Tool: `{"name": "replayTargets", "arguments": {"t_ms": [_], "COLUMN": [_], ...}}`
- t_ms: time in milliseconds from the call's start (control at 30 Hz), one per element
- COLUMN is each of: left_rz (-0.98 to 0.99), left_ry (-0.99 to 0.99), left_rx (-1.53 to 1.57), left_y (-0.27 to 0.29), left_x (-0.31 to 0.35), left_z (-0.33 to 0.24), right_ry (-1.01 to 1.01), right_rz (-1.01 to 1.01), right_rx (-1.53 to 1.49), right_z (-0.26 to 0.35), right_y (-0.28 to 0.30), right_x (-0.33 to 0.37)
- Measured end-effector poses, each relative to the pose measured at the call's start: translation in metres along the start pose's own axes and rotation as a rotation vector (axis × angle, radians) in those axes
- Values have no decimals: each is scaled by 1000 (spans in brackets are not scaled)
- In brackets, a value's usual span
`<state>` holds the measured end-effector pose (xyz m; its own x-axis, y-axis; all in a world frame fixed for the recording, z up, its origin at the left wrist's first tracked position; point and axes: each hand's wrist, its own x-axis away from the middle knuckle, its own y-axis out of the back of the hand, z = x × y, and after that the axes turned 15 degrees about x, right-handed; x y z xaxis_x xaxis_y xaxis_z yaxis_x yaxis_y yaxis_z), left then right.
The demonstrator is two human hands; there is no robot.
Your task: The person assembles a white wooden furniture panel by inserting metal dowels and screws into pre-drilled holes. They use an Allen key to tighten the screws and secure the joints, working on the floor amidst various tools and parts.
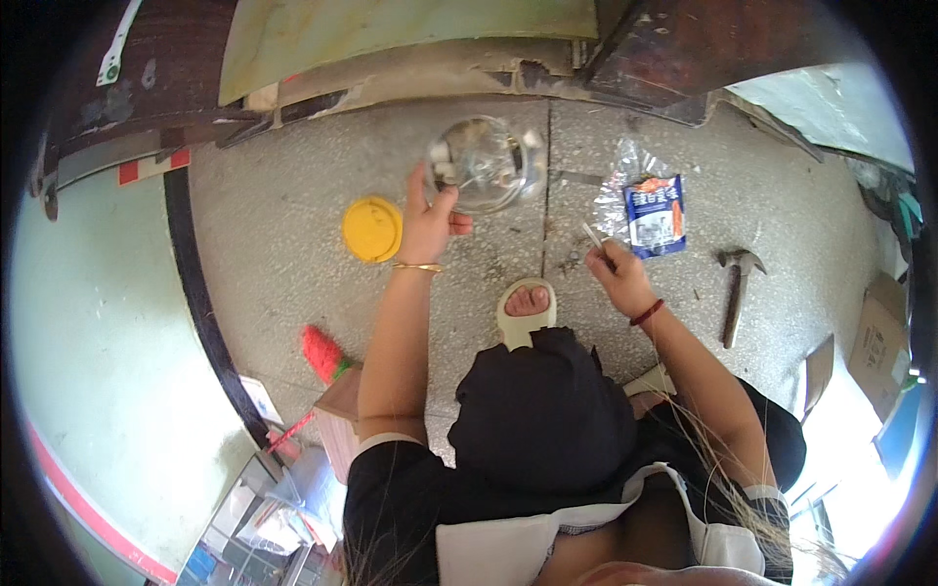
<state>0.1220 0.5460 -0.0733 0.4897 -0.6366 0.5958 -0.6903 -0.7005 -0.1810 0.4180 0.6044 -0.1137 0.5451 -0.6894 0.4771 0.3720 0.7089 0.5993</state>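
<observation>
My left hand [428,227] grips the near left side of a transparent round jar [486,181]. The jar is blurred, and some pale and dark pieces show in it. To the left of that hand, a round yellow lid [372,230] lies flat on the floor. My right hand [622,277] is closed on a thin white stick-like piece [591,235], whose lower end is hidden by the fingers. Just beyond it lie a blue printed packet [657,217] and a crumpled see-through plastic bag [614,200]. Small dark crumbs [569,264] are scattered between the hands.
A claw hammer [737,298] rests on the speckled floor [489,254] at the right. Wooden furniture [410,83] borders the far side. Cardboard [877,332] stands at the far right, a red fuzzy object [320,354] at the left. My sandalled foot [528,303] is near the middle.
</observation>
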Motion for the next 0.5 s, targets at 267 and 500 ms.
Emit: {"name": "replayTargets", "arguments": {"t_ms": [267, 500], "left_rz": [-447, -114], "left_ry": [-66, -263], "left_rx": [-1360, -393], "left_y": [133, 74], "left_x": [-23, -17], "left_z": [32, 1], "right_ry": [-106, -153], "right_rz": [104, 58], "right_rx": [-279, -365], "right_z": [7, -4], "right_y": [-4, -2], "right_x": [-23, -12]}}
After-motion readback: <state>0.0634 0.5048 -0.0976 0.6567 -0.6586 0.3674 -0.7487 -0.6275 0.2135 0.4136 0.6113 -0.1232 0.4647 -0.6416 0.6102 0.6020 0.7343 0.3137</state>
